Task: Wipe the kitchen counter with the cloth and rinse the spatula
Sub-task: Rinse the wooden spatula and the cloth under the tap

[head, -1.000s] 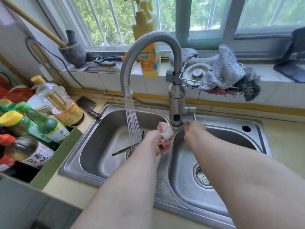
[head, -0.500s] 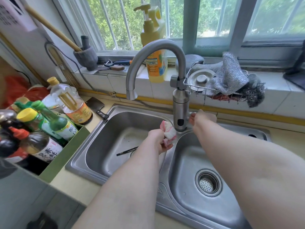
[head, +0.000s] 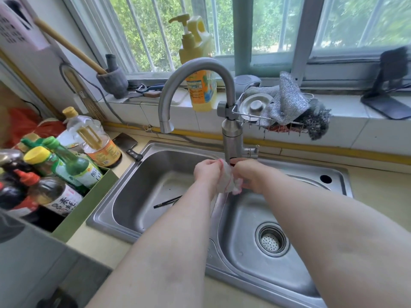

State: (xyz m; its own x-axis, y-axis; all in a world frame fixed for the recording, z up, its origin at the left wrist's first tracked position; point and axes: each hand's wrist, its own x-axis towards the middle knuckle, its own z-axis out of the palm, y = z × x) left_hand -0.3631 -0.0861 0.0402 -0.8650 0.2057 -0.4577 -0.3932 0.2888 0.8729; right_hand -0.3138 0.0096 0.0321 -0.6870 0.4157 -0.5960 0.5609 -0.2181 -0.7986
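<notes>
Head view: two hands clamped on a wadded cloth over the sink.

The left hand (head: 208, 173) and the right hand (head: 250, 175) each have their fingers curled tight round a bunched white-and-pink cloth (head: 230, 185), one on either side of it. The cloth hangs above the ridge between the two basins of the steel sink (head: 133, 190), near the sink's back edge, just in front of the faucet (head: 231, 138) column. A thin dark stick (head: 168, 201) lies on the left basin's floor; a strainer drain (head: 271, 238) sits in the right basin.
</notes>
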